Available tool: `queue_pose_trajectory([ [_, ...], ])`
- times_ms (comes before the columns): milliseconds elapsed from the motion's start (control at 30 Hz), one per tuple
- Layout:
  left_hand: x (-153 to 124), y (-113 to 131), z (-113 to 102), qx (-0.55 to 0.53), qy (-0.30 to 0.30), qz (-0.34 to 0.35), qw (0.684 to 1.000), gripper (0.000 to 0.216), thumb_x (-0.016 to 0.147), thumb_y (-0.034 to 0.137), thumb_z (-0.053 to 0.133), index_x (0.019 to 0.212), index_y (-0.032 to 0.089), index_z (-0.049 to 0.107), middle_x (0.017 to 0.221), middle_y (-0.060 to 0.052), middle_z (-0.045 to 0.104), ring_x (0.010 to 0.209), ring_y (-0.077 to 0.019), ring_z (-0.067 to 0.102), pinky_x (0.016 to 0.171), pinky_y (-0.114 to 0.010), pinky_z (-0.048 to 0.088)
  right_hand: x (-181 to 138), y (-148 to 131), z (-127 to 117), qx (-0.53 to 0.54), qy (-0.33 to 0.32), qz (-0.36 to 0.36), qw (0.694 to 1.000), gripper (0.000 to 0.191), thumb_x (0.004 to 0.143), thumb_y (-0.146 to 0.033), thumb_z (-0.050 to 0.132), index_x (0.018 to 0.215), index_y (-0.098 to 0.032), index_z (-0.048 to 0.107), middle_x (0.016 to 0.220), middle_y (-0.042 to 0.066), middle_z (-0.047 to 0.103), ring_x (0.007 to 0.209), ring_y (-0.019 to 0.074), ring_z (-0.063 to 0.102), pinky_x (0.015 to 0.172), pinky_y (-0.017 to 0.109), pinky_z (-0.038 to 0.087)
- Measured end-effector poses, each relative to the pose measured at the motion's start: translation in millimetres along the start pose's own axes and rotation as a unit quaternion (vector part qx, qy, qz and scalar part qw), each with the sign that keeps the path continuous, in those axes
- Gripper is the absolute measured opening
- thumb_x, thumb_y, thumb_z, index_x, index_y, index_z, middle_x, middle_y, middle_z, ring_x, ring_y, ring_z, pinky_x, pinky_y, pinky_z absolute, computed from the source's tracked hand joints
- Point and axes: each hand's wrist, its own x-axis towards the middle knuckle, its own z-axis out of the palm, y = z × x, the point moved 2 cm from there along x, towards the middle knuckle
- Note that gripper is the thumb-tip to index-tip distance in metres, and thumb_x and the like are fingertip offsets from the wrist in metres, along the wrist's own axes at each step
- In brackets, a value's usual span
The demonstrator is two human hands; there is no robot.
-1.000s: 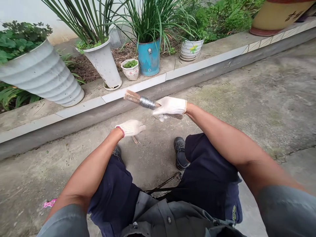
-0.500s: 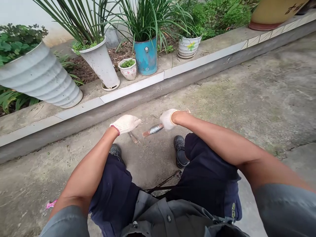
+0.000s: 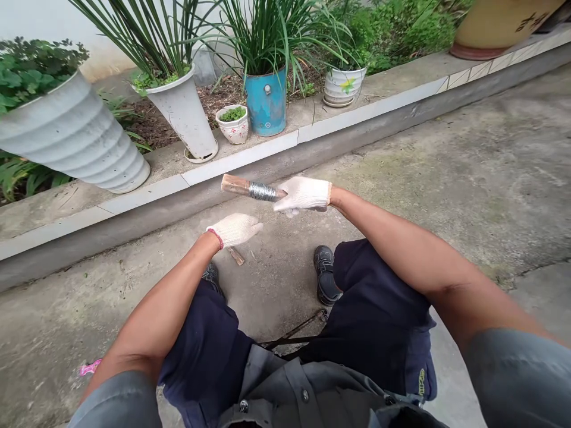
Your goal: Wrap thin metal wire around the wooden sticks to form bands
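Note:
My right hand (image 3: 306,194), in a white knit glove, is closed around a short wooden stick (image 3: 234,185) with silvery wire (image 3: 263,191) wound about its middle. The stick points left, its bare wooden end free in the air. My left hand (image 3: 238,230), also gloved, is lower and to the left, apart from the stick. Its fingers are pressed together in a pinch; whatever is between them is too small to make out. Below the left hand, a wooden handle (image 3: 236,256) lies on the concrete, its other end hidden by the glove.
A low tiled ledge (image 3: 241,159) runs across in front, bearing a blue bucket planter (image 3: 266,104), a small white pot (image 3: 233,128) and tall white planters (image 3: 182,110). My shoes (image 3: 327,274) stand on the concrete ground. A pink object (image 3: 90,367) lies at lower left.
My right hand has swung the wire-wound stick up, so its free end moved from low to high, pointing left. My left hand has shifted slightly right and down.

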Motion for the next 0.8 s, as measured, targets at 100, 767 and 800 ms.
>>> queue_pose_trajectory([
  [100,6.3,-11.1,3.3,-0.016,0.009,-0.004,1.0,0.047,0.098,0.049,0.037,0.092,0.02,0.073,0.089,-0.007,0.073,0.074,-0.0211,0.063,0.066,-0.03,0.041,-12.2,-2.2,11.4,0.021,-0.166,-0.03,0.986,0.037,0.079,-0.053,0.072,0.089,-0.018,0.065,0.075,0.004,0.07,0.061,0.013,0.061,0.059,0.024,0.045],
  [767,0.6,10.2,2.2,0.035,0.041,0.009,0.998,0.051,0.101,0.053,0.035,0.082,0.02,0.068,0.079,-0.007,0.07,0.063,-0.0178,0.054,0.058,-0.032,0.031,36.3,23.0,14.2,-0.261,0.065,0.138,0.953,0.037,0.08,-0.045,0.066,0.1,-0.015,0.075,0.086,0.016,0.072,0.081,0.0271,0.069,0.07,0.034,0.05],
  [800,0.1,9.5,1.7,0.029,0.041,0.01,0.999,0.05,0.101,0.052,0.035,0.08,0.02,0.067,0.078,-0.007,0.07,0.062,-0.0178,0.054,0.059,-0.031,0.031,32.5,19.0,9.9,-0.215,0.077,0.124,0.966,0.039,0.083,-0.049,0.064,0.101,-0.016,0.074,0.083,0.014,0.072,0.077,0.0248,0.069,0.068,0.032,0.049],
])
